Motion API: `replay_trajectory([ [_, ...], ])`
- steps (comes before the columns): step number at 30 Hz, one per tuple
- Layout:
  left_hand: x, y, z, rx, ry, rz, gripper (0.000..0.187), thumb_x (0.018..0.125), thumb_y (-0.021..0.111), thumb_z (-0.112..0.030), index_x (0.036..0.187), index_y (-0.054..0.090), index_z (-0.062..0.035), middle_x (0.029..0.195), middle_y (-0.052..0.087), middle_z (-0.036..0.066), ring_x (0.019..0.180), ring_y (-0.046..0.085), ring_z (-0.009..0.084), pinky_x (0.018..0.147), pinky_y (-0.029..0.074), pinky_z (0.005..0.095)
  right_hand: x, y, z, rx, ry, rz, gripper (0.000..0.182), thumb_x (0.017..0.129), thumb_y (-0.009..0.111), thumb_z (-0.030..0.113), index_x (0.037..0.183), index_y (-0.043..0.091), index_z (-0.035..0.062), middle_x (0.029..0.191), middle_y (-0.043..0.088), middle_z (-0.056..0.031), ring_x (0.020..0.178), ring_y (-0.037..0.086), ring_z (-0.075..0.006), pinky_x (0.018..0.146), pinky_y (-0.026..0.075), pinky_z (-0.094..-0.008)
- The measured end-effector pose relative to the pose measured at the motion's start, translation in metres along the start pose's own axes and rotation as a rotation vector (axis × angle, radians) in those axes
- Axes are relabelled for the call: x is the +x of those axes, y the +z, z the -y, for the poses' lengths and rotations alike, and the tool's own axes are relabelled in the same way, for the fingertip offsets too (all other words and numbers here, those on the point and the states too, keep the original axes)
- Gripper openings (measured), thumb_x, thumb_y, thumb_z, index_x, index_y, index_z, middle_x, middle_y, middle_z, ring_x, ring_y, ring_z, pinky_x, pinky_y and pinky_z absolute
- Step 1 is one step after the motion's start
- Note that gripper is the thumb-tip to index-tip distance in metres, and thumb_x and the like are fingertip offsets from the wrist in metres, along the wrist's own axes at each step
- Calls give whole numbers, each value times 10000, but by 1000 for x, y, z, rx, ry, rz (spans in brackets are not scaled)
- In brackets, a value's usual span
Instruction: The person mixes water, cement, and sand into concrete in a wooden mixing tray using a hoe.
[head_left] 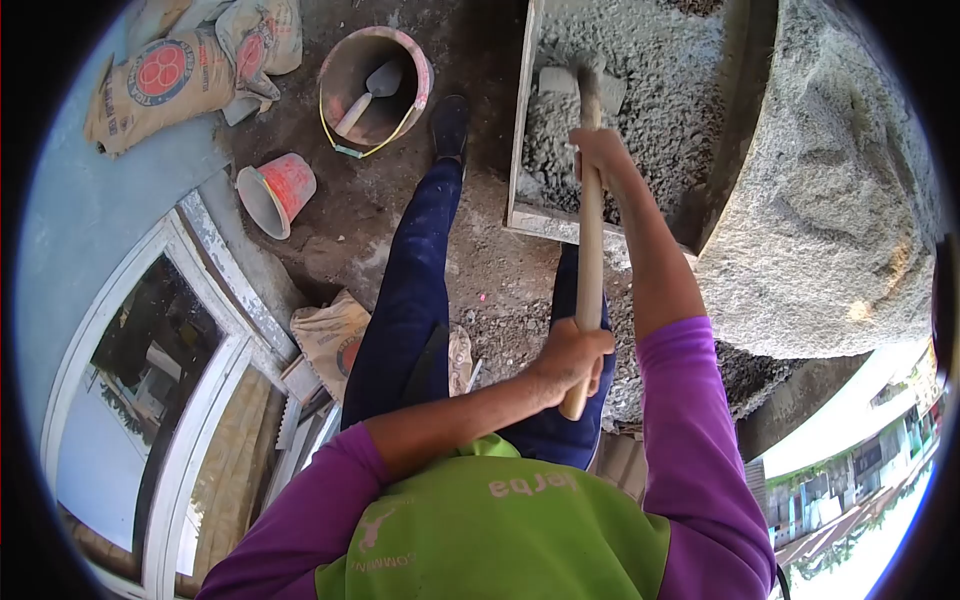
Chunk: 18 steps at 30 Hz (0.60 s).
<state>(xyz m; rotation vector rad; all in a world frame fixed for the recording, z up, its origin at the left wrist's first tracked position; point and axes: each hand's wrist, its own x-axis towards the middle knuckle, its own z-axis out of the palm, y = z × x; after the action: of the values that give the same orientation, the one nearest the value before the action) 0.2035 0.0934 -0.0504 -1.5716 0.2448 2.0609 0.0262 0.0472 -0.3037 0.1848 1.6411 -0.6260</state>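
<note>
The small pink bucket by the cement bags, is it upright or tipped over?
Tipped over: the small pink bucket lies on its side, mouth facing left.

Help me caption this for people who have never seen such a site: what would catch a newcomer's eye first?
Probably the long wooden handle at the centre, gripped by the right hand high up and the left hand near its end, with its blade in the grey mortar in a wooden-edged box. At upper left stands a bucket with a trowel inside, beside printed cement sacks and a tipped pink bucket.
</note>
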Motion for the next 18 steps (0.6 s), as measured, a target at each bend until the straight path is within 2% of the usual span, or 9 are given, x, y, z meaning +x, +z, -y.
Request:
replay_trajectory([
  [4, -17, 58, 20, 38, 24, -68, 162, 864, 636, -109, 774, 561, 3, 561, 552, 65, 419, 552, 176, 397, 474, 355, -28, -20, -28, 224, 179, 102, 212, 919, 642, 170, 781, 538, 47, 605, 540, -47, 473, 537, -166, 437, 504, -350],
  [7, -34, 86, 35, 133, 27, -51, 170, 866, 637, -108, 841, 572, 48, 590, 574, 81, 445, 582, 175, 409, 489, 358, -58, -54, -49, 411, 192, 106, 158, 934, 630, 148, 847, 550, 42, 615, 532, -41, 478, 540, -146, 427, 495, -335],
  [9, -55, 92, 45, 168, 68, 45, 206, 862, 646, -103, 915, 564, 78, 634, 589, 91, 487, 609, 176, 422, 490, 358, -92, -81, -53, 469, 129, 83, 153, 921, 647, 140, 914, 554, 18, 634, 540, -38, 495, 535, -142, 426, 508, -351],
  [11, -76, 86, 57, 224, 72, 102, 211, 860, 650, -98, 934, 556, 76, 648, 587, 83, 503, 612, 168, 428, 487, 352, -140, -90, -33, 435, 93, -98, 164, 924, 642, 138, 942, 545, 7, 633, 542, -42, 483, 534, -147, 426, 506, -337],
  [12, -73, 71, 77, 285, 202, 124, 211, 853, 652, -90, 938, 547, 73, 661, 581, 72, 510, 590, 144, 440, 474, 344, -157, -95, -24, 417, 82, -187, 171, 926, 639, 138, 955, 540, 1, 632, 543, -45, 477, 533, -150, 426, 505, -330],
  [13, -70, 59, 77, 332, 203, 151, 215, 853, 652, -90, 943, 546, 74, 664, 583, 72, 512, 587, 139, 444, 472, 342, -163, -101, -18, 390, 18, -197, 195, 933, 627, 138, 996, 526, -17, 620, 543, -54, 460, 531, -153, 423, 500, -315],
  [15, -55, 38, 60, 434, 222, 198, 223, 853, 652, -91, 952, 543, 76, 670, 586, 71, 517, 579, 129, 451, 468, 338, -166, -109, 12, 401, -126, -280, 174, 931, 628, 135, 941, 537, -13, 599, 539, -63, 453, 534, -162, 429, 502, -329],
  [16, -49, 36, 41, 498, 293, 171, 279, 829, 650, -113, 979, 595, 116, 628, 602, 111, 563, 618, 167, 504, 487, 390, -162, -115, 33, 386, -182, -282, 159, 937, 625, 148, 873, 551, 22, 610, 543, -47, 462, 536, -158, 432, 492, -320],
  [18, -31, 36, -7, 519, 369, 176, 221, 826, 646, -99, 911, 602, 100, 632, 618, 118, 542, 622, 174, 492, 496, 381, -136, -129, 74, 377, -281, -265, 200, 943, 627, 175, 787, 569, 65, 619, 550, -33, 474, 539, -152, 445, 480, -309],
])
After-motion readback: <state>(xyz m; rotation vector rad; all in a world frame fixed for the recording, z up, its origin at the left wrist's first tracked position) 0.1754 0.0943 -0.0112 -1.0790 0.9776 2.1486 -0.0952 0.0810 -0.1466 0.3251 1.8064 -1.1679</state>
